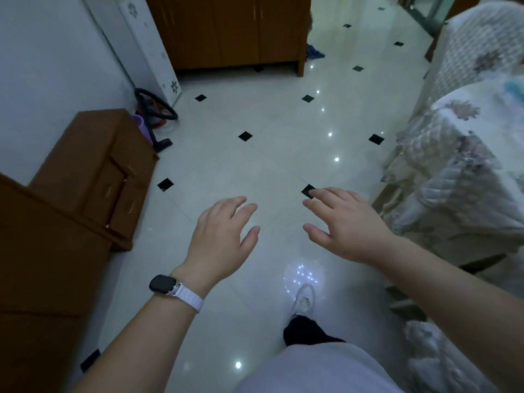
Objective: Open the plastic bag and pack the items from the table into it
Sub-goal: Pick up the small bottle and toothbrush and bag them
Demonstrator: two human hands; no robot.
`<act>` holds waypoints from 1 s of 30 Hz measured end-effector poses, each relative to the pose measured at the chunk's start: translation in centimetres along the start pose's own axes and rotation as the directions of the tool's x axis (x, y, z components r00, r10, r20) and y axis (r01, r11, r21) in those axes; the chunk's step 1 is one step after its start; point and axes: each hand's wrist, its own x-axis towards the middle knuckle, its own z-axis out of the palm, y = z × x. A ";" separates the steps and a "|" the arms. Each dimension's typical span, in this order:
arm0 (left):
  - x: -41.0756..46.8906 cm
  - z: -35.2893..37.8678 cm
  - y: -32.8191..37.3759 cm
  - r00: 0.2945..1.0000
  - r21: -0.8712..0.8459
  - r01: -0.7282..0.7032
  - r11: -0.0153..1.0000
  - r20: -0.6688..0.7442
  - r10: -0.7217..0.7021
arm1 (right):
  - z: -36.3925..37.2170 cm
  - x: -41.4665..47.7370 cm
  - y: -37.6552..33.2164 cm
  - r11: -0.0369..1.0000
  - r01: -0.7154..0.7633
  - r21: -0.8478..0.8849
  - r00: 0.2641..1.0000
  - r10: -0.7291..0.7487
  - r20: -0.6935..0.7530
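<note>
Hovering side by side over the tiled floor (272, 171), both hands are empty: the left hand (219, 236) has its fingers spread and slightly curled, and the right hand (347, 225) is just as loose, so neither grip has hold of anything. A watch (164, 284) sits on the left wrist. One shoe (304, 299) shows below and between the two grips, which suggests the person is on foot and not yet at the job.

No plastic bag can be made out anywhere, nor any items to pack. Off to the right of the right grip stands furniture draped in a floral cloth (453, 165), possibly the worktop, though its top surface is blurred and mostly out of view. To the left of the left grip is a brown cabinet (93, 165).

The main risk from here is reaching before the bag is actually found, since the dim light and blur make thin plastic easy to miss. The loose cloth edge beside the right grip could also snag or be dragged.
</note>
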 end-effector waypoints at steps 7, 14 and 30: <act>15.9 2.1 -0.5 0.997 0.034 -0.078 0.996 0.021 0.078 | -0.4 8.3 11.4 0.994 -0.108 0.011 0.994 0.108 -0.011; 28.4 6.0 1.6 0.961 -0.014 -0.276 0.961 -0.022 0.276 | -1.4 12.5 19.8 0.967 -0.251 -0.038 0.967 0.249 -0.057; 56.7 15.9 -5.7 0.845 -0.205 -0.523 0.827 0.003 0.535 | 2.3 30.7 32.0 0.805 -0.565 -0.182 0.820 0.572 -0.014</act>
